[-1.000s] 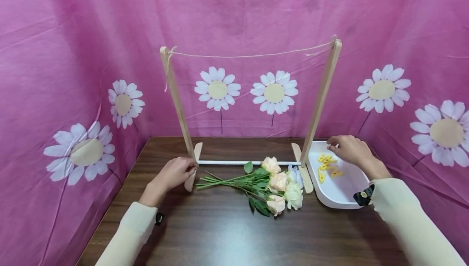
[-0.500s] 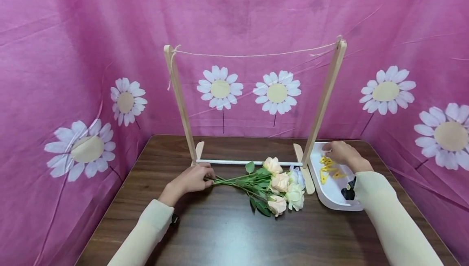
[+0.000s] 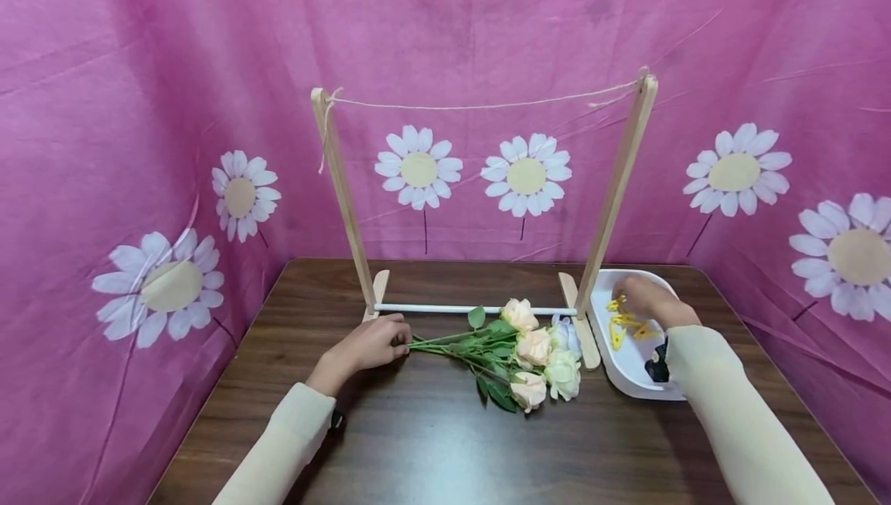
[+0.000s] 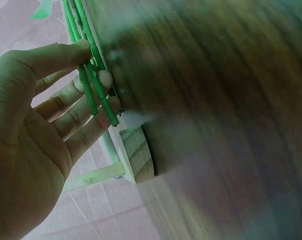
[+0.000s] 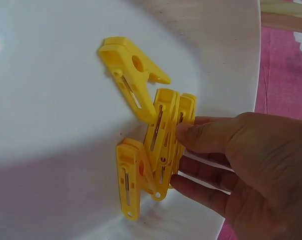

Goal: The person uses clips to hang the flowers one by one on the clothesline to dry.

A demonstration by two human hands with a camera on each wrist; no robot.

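Several roses (image 3: 534,346) in peach, cream and pale blue lie in a bunch on the table, heads to the right. My left hand (image 3: 376,340) pinches green stem ends (image 4: 93,80) between thumb and fingers, as the left wrist view shows. Over the white tray (image 3: 629,381), my right hand (image 3: 647,300) reaches down to yellow plastic clothespins (image 3: 618,331). In the right wrist view its thumb lies on the rightmost clothespin (image 5: 188,105) of a cluster, with fingers behind it. Another clothespin (image 5: 128,80) lies at the cluster's upper left.
A wooden frame, with posts (image 3: 343,203) and a white bottom bar (image 3: 431,308), stands behind the roses. A thin string (image 3: 480,107) hangs slightly slack between the post tops. Pink cloth (image 3: 473,18) with printed daisies surrounds the brown table (image 3: 445,451).
My left hand has moved right from the frame's left foot to the stem ends and taken hold of them. My right hand has lowered from the tray's far rim to the clothespins.
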